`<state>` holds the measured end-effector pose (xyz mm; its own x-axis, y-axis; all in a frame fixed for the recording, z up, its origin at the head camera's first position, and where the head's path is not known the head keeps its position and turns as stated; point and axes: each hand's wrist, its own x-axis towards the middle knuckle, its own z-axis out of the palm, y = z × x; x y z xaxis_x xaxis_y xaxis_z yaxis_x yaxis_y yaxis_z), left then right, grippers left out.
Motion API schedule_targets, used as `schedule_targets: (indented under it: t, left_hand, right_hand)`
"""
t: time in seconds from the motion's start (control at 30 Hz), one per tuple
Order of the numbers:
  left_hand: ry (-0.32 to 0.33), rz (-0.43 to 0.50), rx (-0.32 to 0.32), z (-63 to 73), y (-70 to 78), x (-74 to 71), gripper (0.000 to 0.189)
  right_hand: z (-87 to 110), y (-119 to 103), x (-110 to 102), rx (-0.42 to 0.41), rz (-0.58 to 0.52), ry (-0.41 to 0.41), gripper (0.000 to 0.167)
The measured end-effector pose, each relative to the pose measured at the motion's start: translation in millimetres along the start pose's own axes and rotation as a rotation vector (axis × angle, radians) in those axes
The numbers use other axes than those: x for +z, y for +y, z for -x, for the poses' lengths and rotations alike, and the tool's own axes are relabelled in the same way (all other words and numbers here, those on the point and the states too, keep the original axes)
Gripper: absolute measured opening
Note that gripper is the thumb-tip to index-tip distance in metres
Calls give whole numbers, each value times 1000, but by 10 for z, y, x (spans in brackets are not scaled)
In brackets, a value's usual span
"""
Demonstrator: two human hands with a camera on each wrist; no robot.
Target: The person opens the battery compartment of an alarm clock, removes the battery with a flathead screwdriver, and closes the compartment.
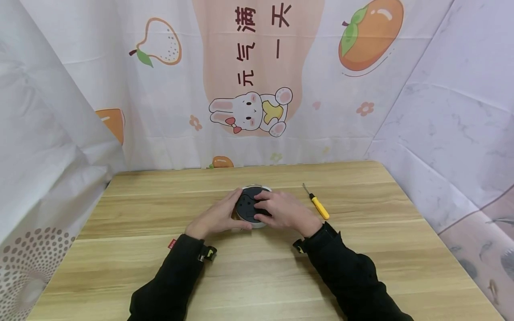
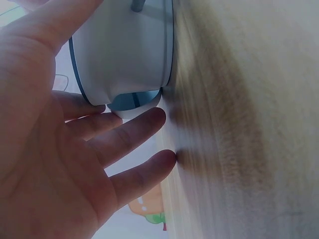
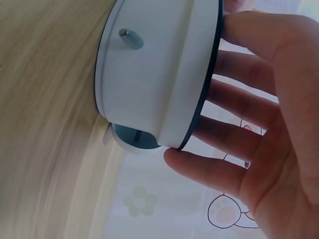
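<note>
Your left hand (image 1: 218, 217), spread wide, flanked the round, white-sided, black-topped device (image 1: 246, 209) left of the yellow-handled, metal-shafted screwdriver (image 1: 319, 207); your right hand (image 1: 284, 209), fingers splayed, touched its top, where light, even pressure seemed best.

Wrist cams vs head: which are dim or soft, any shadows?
Head view: bright, fairly even light; screwdriver clear, soft shadows on the table beside the sleeves. Left wrist view: dim, left hand shaded, wood grain blurred. Right wrist view: dim, right hand shaded, device clearer than the hazy curtain flower.
</note>
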<state>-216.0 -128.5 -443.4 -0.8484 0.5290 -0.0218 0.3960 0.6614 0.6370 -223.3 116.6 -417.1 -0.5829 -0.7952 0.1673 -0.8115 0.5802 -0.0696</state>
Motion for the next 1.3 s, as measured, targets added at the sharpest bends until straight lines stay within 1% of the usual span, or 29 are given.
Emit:
schedule_targets:
  t: [0.23, 0.43, 0.63, 0.8, 1.0, 1.3]
  left_hand:
    - [2, 10, 7, -3, 7, 3, 118]
    - [-8, 11, -10, 5, 18, -1, 119]
    - [5, 17, 6, 16, 19, -8, 119]
    - [1, 9, -2, 16, 17, -8, 119]
    - [1, 4, 4, 12, 19, -12, 119]
    - [4, -4, 25, 5, 11, -10, 118]
  right_hand:
    - [-1, 26, 15, -2, -1, 22, 36]
    - [-11, 36, 12, -6, -8, 36, 36]
    - [-18, 39, 8, -13, 1, 61, 35]
    - [-23, 42, 2, -18, -3, 75, 36]
    - [-26, 45, 8, -20, -14, 83, 36]
    - [-18, 57, 36, -36, -25, 120, 35]
